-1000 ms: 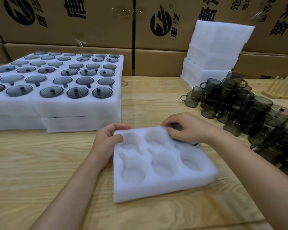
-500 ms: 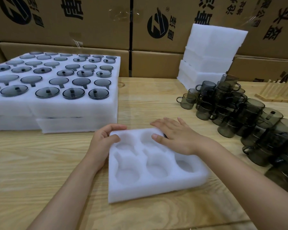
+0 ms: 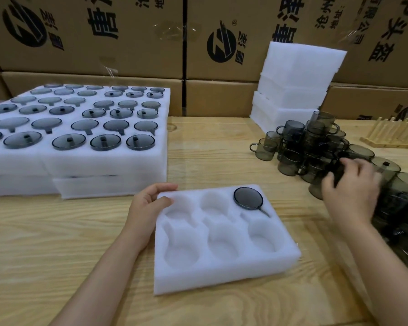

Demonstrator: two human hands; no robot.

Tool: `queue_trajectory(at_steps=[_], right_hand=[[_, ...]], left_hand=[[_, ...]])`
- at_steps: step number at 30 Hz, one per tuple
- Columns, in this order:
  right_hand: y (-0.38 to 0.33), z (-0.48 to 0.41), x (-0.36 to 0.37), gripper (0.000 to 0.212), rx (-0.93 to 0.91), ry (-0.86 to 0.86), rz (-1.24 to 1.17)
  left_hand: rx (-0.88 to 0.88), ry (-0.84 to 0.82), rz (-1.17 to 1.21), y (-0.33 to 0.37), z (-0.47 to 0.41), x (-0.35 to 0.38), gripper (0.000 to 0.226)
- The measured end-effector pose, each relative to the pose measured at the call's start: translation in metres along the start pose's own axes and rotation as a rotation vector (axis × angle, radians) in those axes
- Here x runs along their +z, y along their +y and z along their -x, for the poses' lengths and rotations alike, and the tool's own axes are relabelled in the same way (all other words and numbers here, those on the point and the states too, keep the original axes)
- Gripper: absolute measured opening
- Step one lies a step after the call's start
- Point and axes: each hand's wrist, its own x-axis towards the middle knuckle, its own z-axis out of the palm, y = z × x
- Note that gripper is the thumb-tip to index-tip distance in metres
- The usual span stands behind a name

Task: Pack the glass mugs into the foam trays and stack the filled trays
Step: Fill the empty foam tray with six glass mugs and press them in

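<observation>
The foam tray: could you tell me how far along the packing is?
Done: filled trays stacked at left; one mug in the foam tray, far-right pocket. In hand: left hand holds its corner, right hand reaches among loose mugs. Left: five empty pockets.

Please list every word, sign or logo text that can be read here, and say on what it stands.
"唐": large, on the upper left cardboard box.
"唐": large, on the upper right cardboard box, beside its round logo.
"®": above that logo.
"沧州": small, same box.
"头": large, same box, far right; its neighbour is unclear.
Other small characters: too blurred to read.
</observation>
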Motion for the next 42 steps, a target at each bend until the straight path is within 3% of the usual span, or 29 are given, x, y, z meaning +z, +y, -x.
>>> queue_trajectory(at_steps=[2, 8, 20, 23, 26, 29, 32, 42], right_hand=[[0.004, -0.013, -0.005, 0.048, -0.032, 0.033, 0.143], [-0.001, -0.046, 0.0, 0.045, 0.043, -0.224, 0.475], [-0.014, -0.052, -0.008, 0.013, 0.034, -0.2, 0.419], [-0.024, -0.045, -0.02, 0.016, -0.009, -0.141, 0.29], [-0.043, -0.025, -0.035, 0.017, -0.029, -0.145, -0.077], [-0.071, 0.006, -0.045, 0.009, -0.098, -0.225, -0.409], [-0.096, 0.04, -0.046, 0.021, -0.17, -0.367, -0.641], [-0.134, 0.076, -0.046, 0.03, -0.407, -0.645, -0.84]], left_hand=[[-0.004, 0.006, -0.001, -0.001, 0.0, 0.0, 0.033], [-0.009, 0.009, -0.002, -0.001, -0.001, 0.001, 0.031], [-0.005, 0.001, 0.006, -0.001, -0.002, 0.001, 0.03], [0.002, -0.002, -0.006, -0.001, -0.001, 0.001, 0.031], [0.002, -0.003, -0.002, -0.001, -0.001, 0.001, 0.031], [0.001, -0.01, 0.022, -0.001, 0.0, 0.002, 0.03], [0.008, -0.031, 0.026, 0.001, 0.001, 0.002, 0.028], [0.315, -0.101, -0.205, 0.021, 0.013, 0.002, 0.034]])
